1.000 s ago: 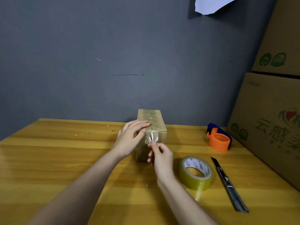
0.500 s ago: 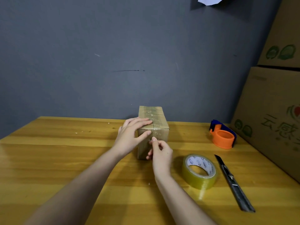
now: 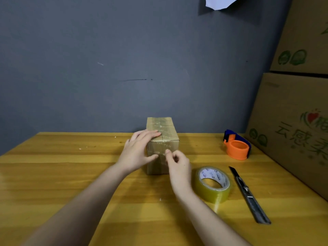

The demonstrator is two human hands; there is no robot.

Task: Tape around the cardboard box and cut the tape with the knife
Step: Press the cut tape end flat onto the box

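Observation:
A small cardboard box (image 3: 164,128) wrapped in shiny clear tape stands on end in the middle of the wooden table (image 3: 53,174). My left hand (image 3: 138,151) grips its near left corner, fingers over the top edge and thumb on the front face. My right hand (image 3: 177,166) presses a fingertip against the lower front face, other fingers curled, holding nothing. A roll of clear tape (image 3: 213,183) lies flat just right of my right wrist. The utility knife (image 3: 248,194), blade out, lies on the table right of the roll.
An orange and blue tape dispenser (image 3: 237,146) sits at the back right. Large printed cardboard cartons (image 3: 292,121) are stacked along the right edge. A grey wall (image 3: 106,68) rises right behind the table.
The loose tape end that my right hand pinched a second ago now lies flat on the box front. My right hand has slid lower down the face. My left hand keeps its grip.

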